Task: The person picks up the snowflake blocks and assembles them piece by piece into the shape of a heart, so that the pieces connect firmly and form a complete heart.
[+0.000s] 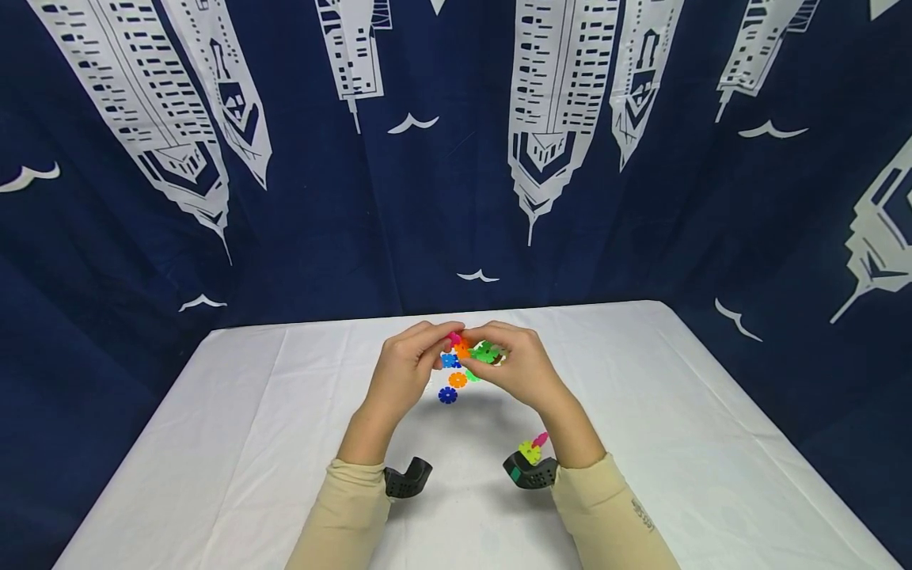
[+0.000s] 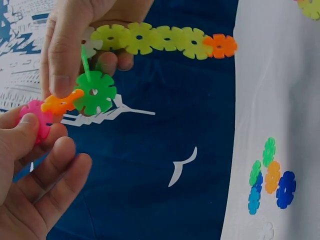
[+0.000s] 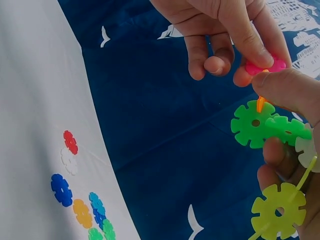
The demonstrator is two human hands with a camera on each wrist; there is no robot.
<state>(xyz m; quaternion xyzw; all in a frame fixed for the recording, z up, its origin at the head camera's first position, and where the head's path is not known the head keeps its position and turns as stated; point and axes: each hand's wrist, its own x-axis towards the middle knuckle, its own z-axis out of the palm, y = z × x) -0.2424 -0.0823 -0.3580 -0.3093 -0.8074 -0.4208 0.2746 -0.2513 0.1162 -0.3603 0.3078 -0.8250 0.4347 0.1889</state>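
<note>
Both hands are raised together above the far middle of the table. Between thumb and fingers, my left hand (image 1: 399, 368) pinches a pink flower-shaped disc (image 2: 39, 109). My right hand (image 1: 523, 364) holds a chain of slotted discs by its orange disc (image 2: 60, 103), which meets the pink one edge to edge. Past that come green discs (image 3: 255, 124), a whitish disc (image 2: 91, 46) partly hidden by the right fingers, several yellow discs (image 2: 140, 38) in a row, and an orange disc (image 2: 221, 46) at the far end.
Loose discs lie on the white-covered table (image 1: 285, 443) below the hands: dark blue (image 1: 447, 395), orange (image 1: 457, 380), light blue (image 2: 254, 201), green, red (image 3: 70, 142) and white (image 3: 69, 161). A yellow disc (image 1: 530, 452) joined to a pink one lies near the right wrist. A navy curtain (image 1: 442, 198) hangs behind.
</note>
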